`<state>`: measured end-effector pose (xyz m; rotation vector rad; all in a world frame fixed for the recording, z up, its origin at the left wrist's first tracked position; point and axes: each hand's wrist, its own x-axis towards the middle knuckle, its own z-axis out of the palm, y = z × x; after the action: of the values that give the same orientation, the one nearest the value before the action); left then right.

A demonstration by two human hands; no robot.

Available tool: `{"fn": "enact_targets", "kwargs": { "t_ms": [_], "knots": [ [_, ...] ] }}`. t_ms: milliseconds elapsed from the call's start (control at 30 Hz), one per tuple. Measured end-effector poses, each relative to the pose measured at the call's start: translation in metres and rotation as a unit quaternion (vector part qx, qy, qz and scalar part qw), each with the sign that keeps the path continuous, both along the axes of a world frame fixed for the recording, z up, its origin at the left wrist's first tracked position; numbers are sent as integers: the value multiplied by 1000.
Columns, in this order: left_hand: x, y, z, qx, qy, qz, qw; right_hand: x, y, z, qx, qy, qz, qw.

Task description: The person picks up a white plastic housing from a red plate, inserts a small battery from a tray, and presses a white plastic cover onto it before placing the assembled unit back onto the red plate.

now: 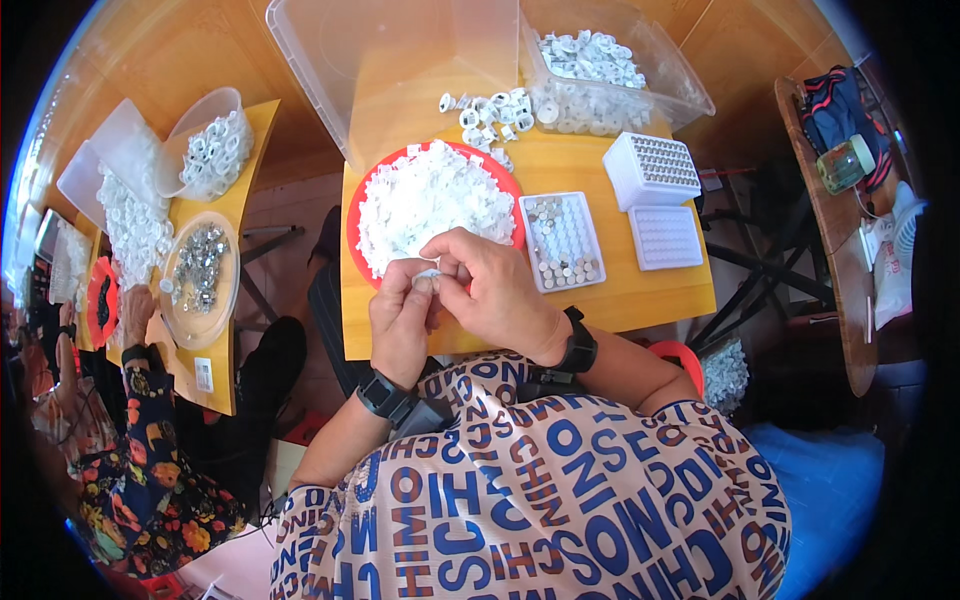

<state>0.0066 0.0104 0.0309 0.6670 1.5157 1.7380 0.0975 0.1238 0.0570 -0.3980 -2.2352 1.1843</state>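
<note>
In front of my chest, my left hand (399,315) and my right hand (500,295) meet over the near edge of a red round tray (519,205). Both hands are closed, thumbs and fingertips pinching one small white plastic part (428,274). Fingers cover most of it, so its exact kind does not show. Heaped in the tray is a pile of similar small white plastic pieces (430,205). Right of my hands lies a shallow white tray (578,228) with small round silvery discs, like button cells, in it.
Loose white ring-shaped parts (490,118) lie behind the red tray, beside a see-through bin (665,85) of more parts. White slotted trays (650,172) stand at right, stacked. At a left-hand table, another person's hand (138,312) is near a round tray of metal pieces (202,265).
</note>
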Motion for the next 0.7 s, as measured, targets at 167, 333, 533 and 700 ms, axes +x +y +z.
{"fn": "enact_targets", "kwargs": {
  "t_ms": [167,333,533,700],
  "knots": [
    [-7,-5,-12,-9,-41,-1,999,-2,8,-2,-91,-42,45,994],
    [-10,-10,-15,11,-52,-41,998,3,19,3,-93,-64,104,988],
    [-13,-10,-12,23,-92,-15,995,14,74,13,-109,-55,27,992],
    [-12,-13,-12,5,-67,-24,997,11,166,46,-81,225,-185,953]
  ]
}}
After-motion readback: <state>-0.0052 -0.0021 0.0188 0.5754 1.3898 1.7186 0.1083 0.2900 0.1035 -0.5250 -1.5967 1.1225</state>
